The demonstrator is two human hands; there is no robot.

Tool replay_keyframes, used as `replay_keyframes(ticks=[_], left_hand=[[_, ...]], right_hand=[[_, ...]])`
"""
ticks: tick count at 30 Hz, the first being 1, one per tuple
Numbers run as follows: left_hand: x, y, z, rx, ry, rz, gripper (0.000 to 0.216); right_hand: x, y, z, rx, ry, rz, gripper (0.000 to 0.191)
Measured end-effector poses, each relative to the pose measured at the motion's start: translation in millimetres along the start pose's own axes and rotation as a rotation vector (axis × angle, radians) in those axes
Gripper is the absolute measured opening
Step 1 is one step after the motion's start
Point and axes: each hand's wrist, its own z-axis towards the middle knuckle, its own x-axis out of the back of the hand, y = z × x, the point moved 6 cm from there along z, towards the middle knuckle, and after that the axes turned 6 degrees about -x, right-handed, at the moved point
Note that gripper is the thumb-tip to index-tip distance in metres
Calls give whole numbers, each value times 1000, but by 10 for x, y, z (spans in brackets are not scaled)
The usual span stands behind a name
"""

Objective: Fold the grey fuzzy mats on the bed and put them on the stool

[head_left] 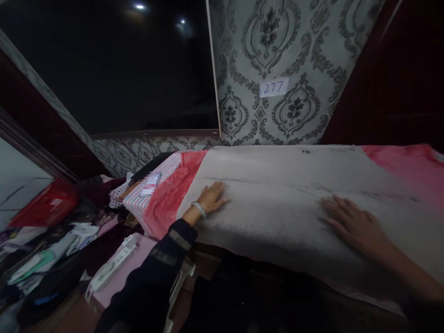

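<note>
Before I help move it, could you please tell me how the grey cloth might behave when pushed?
The grey cloth is probably floppy, since its near side curves downward. It would likely bunch up, as faint crease-like lines cross it.

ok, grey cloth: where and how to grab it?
Probably by its near edge, pinched from the person's side: the grey cloth droops there, leaving a free-looking lip, while its top lies nearly flat beneath the left hand and right hand, offering only shallow creases.
</note>
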Motion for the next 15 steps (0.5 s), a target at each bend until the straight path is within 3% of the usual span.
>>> replay_keyframes(ticks=[4,8,11,15], left_hand=[[-164,363,488,-17,-33,52,75],[-358,353,562,8,-50,84,70],[-350,110,493,76,-42,89,68],[-183,-456,307,289,-7,106,67]], right_hand=[[-244,-468,430,9,-128,-60,62],[-416,-510,487,16,-148,-75,60],[-469,-291,443,2,-146,-59,63],[-430,398,326,-66,-38,-40,66]])
